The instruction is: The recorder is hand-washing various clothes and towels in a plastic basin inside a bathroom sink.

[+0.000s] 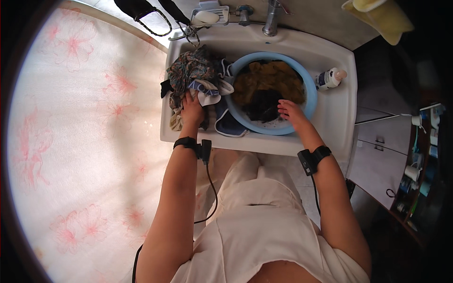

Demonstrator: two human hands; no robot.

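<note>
The left hand (192, 112) was laid on the heap of clothes at the left end of the white sink (337, 111), its fingers spread a little and set against a pale cloth with a blue band (208, 97); whether any fabric was pinched between them could not be told, since the fingertips and thumb were partly lost among the folds. Above that hand, a patterned cloth (192, 66) was bunched, and a navy cloth (230, 125) was draped between the heap and the blue basin (308, 89). The right hand (292, 112) was held over the right side of the basin, half open with the fingers loosely bent, and nothing was seen in its grasp; whether the dark cloth (264, 104) was touched by the fingertips could not be made out. That cloth was lying in the near part of the basin, with a mustard-brown cloth (269, 78) behind it, both wet and without clear edges. Part of the basin's near right rim was covered by the right hand and wrist. A pump bottle (329, 79) was leaned against the sink's right wall. The tap (271, 20) was cut off by the upper edge, and the right margin was lost in shadow.
</note>
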